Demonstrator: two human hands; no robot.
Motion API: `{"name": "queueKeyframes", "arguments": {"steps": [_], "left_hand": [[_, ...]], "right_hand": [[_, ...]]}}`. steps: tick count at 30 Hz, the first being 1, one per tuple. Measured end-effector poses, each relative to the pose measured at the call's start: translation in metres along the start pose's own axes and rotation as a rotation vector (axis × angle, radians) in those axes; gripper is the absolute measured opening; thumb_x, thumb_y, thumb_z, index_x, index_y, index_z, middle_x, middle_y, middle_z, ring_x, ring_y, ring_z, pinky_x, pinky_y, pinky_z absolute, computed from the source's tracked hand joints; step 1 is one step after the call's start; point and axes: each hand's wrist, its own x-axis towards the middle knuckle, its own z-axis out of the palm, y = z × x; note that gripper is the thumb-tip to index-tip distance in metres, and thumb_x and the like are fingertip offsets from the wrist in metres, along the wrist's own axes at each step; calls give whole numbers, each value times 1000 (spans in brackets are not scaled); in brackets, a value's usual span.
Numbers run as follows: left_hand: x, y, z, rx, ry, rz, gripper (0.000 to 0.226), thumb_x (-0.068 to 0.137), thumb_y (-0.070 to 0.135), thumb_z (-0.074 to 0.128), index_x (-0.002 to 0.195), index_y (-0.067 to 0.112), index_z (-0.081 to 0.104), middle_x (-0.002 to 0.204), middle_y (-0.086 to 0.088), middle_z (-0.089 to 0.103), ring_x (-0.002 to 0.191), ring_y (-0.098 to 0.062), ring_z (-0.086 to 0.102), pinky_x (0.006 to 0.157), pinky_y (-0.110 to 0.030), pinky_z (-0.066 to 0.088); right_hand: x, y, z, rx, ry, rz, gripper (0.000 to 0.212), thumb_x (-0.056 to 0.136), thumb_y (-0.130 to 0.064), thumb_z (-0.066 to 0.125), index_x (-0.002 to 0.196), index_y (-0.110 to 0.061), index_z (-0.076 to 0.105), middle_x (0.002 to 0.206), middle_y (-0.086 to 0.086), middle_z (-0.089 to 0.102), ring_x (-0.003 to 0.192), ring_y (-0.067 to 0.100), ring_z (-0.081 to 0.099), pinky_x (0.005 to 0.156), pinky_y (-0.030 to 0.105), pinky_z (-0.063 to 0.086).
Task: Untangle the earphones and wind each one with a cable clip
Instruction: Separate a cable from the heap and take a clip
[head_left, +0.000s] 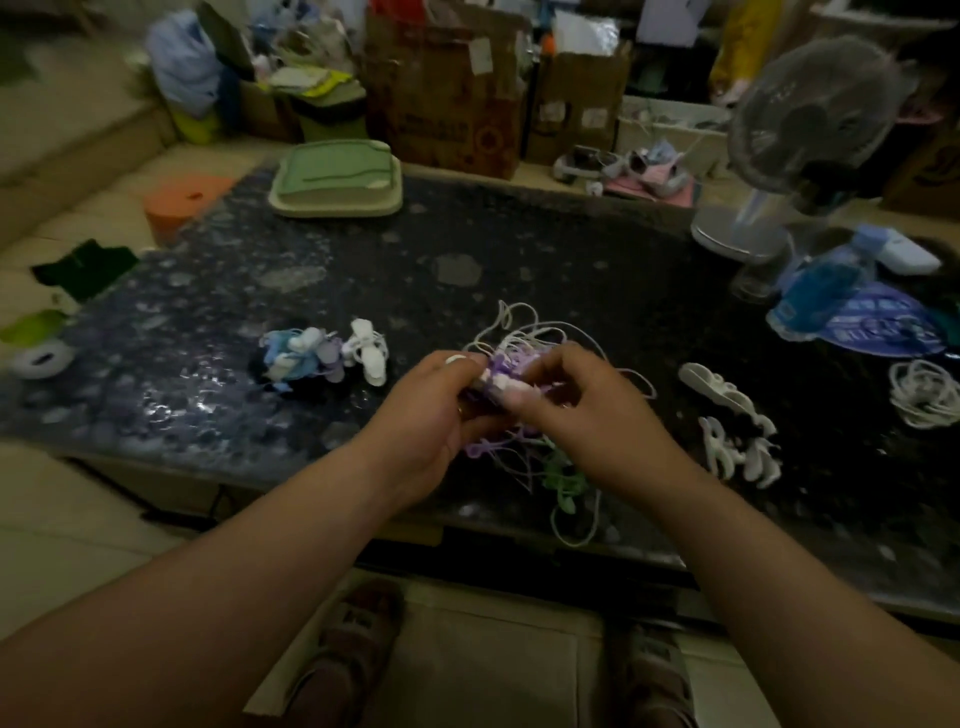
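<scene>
Starting at the left edge of the dark table (363, 270): a tape roll (41, 358), then a small heap of wound earphones (317, 356) in blue, white and purple, clipped by the look of it and lying well apart from the action. Moving to the middle now: left hand (431, 410), fingers curled, pinching the near side of the tangled earphones (511, 356), held low over the table near its front edge. Hard to say which strand under the thumb. White loops fanning up behind the knuckles, green strands (563, 475) trailing down towards the table's front lip. Just right of that, right hand (576, 410), also curled, thumb and fingertips nipping at something pale in the purple knot, earbud or clip, too blurred to call, and touching the left hand's fingers or near enough. Looks like mid-untangle: no single earphone freed yet, no winding begun. Next up, probably: teasing one cord clear of the knot without pulling the rest tighter, then reaching right for a clip. Further right, spare white cable clips (727, 415) lying loose on the table, near the right hand. Beyond them, a coiled white cord (924, 392) by the far right edge, not visibly clipped.
</scene>
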Motion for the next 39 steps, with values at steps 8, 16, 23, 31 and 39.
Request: {"name": "queueKeyframes", "arguments": {"steps": [8, 16, 23, 31, 39], "left_hand": [[-14, 38, -70, -151, 63, -7, 27, 99, 6, 41, 106, -3, 64, 104, -20, 77, 98, -31, 77, 76, -36, 62], [-8, 63, -120, 25, 577, 206, 16, 106, 21, 48, 116, 16, 59, 101, -6, 68, 84, -20, 67, 66, -32, 56], [-4, 66, -125, 37, 570, 210, 14, 105, 18, 48, 109, 13, 60, 98, -6, 66, 81, -17, 64, 65, -30, 54], [-1, 59, -94, 81, 414, 138, 16, 103, 12, 48, 104, 8, 63, 85, -8, 57, 66, -16, 53, 56, -29, 44], [29, 26, -25, 447, 190, 122, 17, 104, 7, 48, 105, 13, 64, 97, -13, 72, 75, -20, 65, 58, -27, 52]], "right_hand": [[36, -33, 87, -293, 81, -215, 17, 93, -47, 72, 98, -33, 64, 95, -13, 60, 86, 2, 58, 75, 30, 55], [107, -57, 145, -209, 229, -117, 26, 93, -50, 70, 94, -25, 66, 96, -6, 63, 86, 13, 62, 79, 42, 56], [124, -51, 167, -354, 65, -56, 36, 93, -54, 63, 115, -25, 66, 111, -4, 61, 95, 14, 62, 84, 38, 54], [86, -36, 111, -247, 165, -58, 38, 97, -38, 67, 132, -24, 60, 125, -5, 59, 112, 11, 60, 99, 34, 52], [41, 9, 6, 24, 370, 177, 9, 103, -25, 61, 102, -26, 69, 97, -7, 71, 91, 12, 69, 78, 36, 60]]}}
